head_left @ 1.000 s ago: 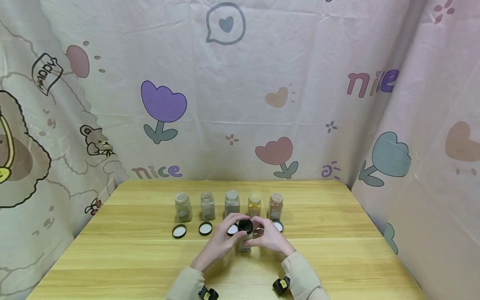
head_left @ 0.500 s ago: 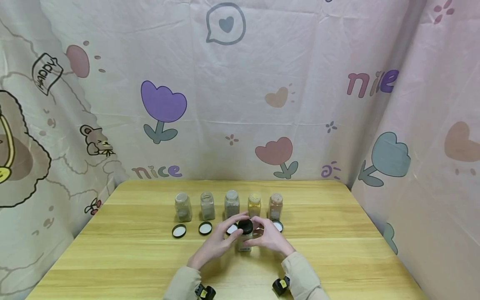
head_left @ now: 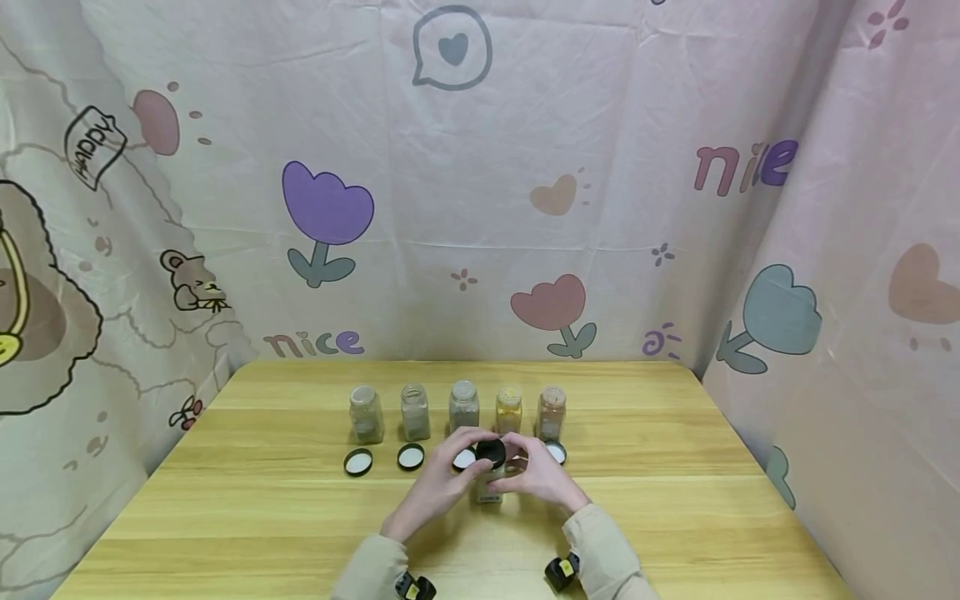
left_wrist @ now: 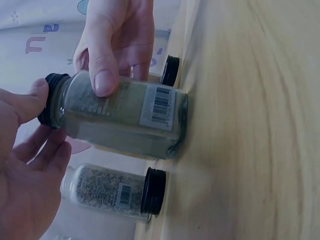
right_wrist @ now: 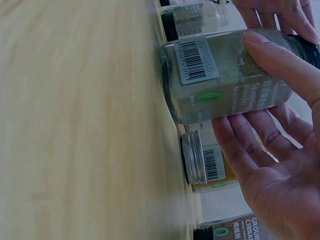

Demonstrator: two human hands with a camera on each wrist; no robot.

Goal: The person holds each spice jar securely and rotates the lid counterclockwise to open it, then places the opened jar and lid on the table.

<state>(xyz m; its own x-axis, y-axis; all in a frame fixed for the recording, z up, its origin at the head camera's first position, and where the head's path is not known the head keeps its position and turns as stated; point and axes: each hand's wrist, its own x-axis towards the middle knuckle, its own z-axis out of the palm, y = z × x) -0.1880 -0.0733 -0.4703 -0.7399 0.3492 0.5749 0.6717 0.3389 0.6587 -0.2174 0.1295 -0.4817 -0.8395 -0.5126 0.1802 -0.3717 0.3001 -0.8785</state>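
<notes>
Between my hands stands an upright square glass spice jar of pale greenish powder, its label reading "Seasoning Powder" in the right wrist view. Its black lid sits on the neck. With thumb and fingers my left hand grips that lid. My right hand holds the jar's body, thumb on the near face and fingers behind it. The jar's base is at or very near the tabletop. Just behind it, a jar of dark flakes appears in the left wrist view.
Several lidless spice jars form a row behind my hands, including a clear one, a yellow one and a brownish one. Black lids lie before them, white insides up. A silver-coloured lid is by the yellow jar.
My left hand has shifted slightly left and then back right, its fingers moving round the lid. The right hand and the jar stay in place.
</notes>
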